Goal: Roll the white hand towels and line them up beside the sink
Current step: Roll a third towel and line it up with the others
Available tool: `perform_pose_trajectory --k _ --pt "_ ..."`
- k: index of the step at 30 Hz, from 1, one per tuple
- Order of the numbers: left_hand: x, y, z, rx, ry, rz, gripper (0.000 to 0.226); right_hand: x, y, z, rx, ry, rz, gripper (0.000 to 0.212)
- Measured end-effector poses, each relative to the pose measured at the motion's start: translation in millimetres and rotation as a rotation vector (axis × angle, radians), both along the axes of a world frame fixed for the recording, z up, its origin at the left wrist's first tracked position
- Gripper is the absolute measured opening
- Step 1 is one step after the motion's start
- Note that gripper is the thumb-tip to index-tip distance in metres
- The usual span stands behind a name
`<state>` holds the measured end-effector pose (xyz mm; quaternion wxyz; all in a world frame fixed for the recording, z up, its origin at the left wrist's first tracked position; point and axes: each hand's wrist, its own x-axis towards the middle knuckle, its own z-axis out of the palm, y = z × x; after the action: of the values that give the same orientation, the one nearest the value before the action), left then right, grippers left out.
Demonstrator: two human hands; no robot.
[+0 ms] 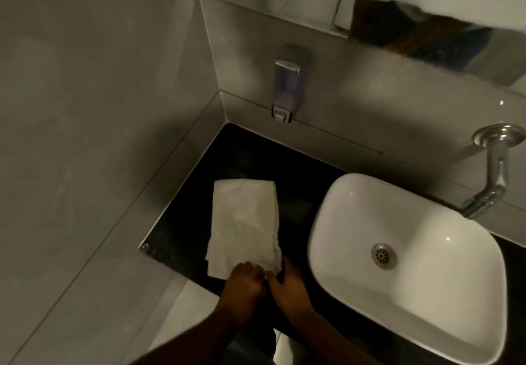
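head view shows a folded white hand towel (pixel 244 225) lying flat on the black counter (pixel 196 211), just left of the sink (pixel 327 216). left hand (pixel 244 285) and right hand (pixel 287 285) pinch its near edge. it looks soft, light and floppy, so rolling from that near edge with both hands seems best.

White towel (pixel 244 223) folded flat, seemingly unrolled, left of sink (pixel 410 262)
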<state>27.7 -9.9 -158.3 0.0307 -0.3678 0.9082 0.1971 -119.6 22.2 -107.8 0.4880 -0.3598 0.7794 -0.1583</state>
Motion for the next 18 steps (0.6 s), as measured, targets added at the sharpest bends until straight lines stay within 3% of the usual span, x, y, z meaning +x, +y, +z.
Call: perform_pose_trajectory --k 2,5,8,10,14,18 --pt "1 11 -3 0.085 0.007 -0.06 0.04 1 -4 -34 0.083 0.016 -0.116 0.073" --pt "10 16 -5 0.19 0.099 0.024 0.042 5 -12 -53 0.135 -0.039 -0.19 0.079" --pt "24 13 -5 0.301 0.146 0.087 0.05 14 -22 -21 0.184 -0.141 -0.305 0.049" --pt "29 15 -6 0.268 0.122 0.093 0.053 13 -23 -16 0.199 -0.198 -0.365 0.037" --pt "30 16 -1 0.151 0.047 0.239 0.06 8 -20 -24 0.2 -0.374 -0.589 0.04" --pt "29 4 10 0.101 -0.01 0.288 0.049 3 -22 -12 0.223 -0.527 -0.734 0.034"
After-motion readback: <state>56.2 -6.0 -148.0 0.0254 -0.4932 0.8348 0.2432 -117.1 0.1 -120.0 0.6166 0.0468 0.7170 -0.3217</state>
